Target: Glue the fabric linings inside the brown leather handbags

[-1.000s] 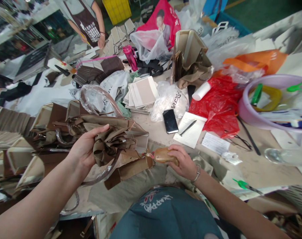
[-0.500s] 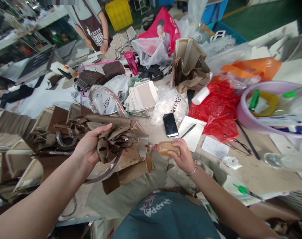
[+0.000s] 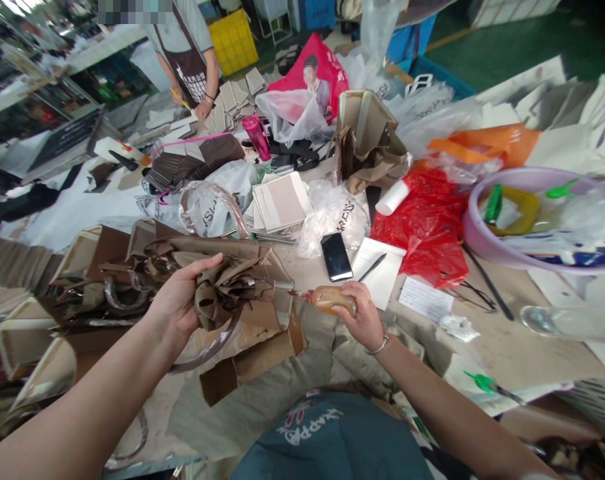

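Note:
My left hand (image 3: 182, 297) is closed on the bunched brown lining (image 3: 227, 287) of a handbag. That brown handbag (image 3: 260, 333) lies on its side before me, its opening turned to the right and a plastic-wrapped handle (image 3: 207, 353) hanging at the near side. My right hand (image 3: 362, 317) grips a small amber glue bottle (image 3: 332, 301) with a reddish, crusted nozzle. The nozzle points left, at the edge of the bag's opening; whether it touches the bag I cannot tell.
Several unfinished handbags (image 3: 102, 260) stand crowded at left. Ahead are a stack of boards (image 3: 282, 203), a phone (image 3: 336, 257), a notepad (image 3: 377, 267) and a red plastic bag (image 3: 427, 227). At right sit a purple basin (image 3: 475, 233) and a clear bottle (image 3: 557, 322). A co-worker (image 3: 190, 60) stands across the table.
The view has shifted slightly. Both hands keep their hold on the lining and the glue bottle, with the nozzle still beside the bag's opening.

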`<state>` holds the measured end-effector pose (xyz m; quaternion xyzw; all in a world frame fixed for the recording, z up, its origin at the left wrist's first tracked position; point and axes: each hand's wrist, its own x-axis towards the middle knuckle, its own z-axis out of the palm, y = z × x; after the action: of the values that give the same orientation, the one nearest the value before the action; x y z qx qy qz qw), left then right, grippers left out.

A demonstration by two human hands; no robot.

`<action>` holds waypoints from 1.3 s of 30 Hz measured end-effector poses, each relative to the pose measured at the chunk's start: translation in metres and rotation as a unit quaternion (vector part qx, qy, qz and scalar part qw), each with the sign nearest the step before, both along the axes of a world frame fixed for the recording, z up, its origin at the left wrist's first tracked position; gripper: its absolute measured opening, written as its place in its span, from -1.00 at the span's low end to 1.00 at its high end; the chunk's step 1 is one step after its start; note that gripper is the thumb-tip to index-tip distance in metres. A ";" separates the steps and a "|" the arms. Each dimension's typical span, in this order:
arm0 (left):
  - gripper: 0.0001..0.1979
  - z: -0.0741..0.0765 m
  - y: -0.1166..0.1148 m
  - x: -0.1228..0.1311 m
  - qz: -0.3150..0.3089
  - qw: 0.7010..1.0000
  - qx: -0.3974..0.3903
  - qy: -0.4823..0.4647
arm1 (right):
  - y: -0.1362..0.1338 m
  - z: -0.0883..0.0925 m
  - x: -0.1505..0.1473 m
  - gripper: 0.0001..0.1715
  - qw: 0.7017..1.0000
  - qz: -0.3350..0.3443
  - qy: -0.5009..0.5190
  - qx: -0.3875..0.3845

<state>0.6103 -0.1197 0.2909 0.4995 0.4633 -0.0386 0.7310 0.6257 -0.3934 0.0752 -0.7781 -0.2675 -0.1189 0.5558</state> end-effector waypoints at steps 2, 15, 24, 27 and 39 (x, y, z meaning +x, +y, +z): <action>-0.85 0.001 0.001 0.002 -0.007 1.000 -0.003 -0.013 | -0.003 0.002 -0.003 -0.68 1.000 0.020 0.000 -0.007; -0.86 -0.001 0.012 0.007 -0.041 0.998 -0.048 -0.022 | -0.005 0.074 0.022 -0.67 0.995 -0.014 -0.093 0.028; -0.83 0.002 0.006 0.013 -0.041 0.998 -0.035 -0.019 | 0.004 0.116 0.053 -0.63 0.978 -0.023 -0.203 0.038; -0.81 0.003 0.006 0.014 -0.047 0.998 -0.042 -0.014 | 0.007 0.116 0.061 -0.62 0.975 -0.012 -0.217 0.035; -0.81 0.000 0.007 0.021 -0.045 0.998 -0.049 -0.016 | 0.003 0.108 0.062 -0.64 0.978 -0.005 -0.207 0.024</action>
<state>0.6309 -0.1124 0.2906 0.4841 0.4265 -0.0860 0.7592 0.6877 -0.3902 0.1836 -0.7246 -0.3701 -0.2866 0.5059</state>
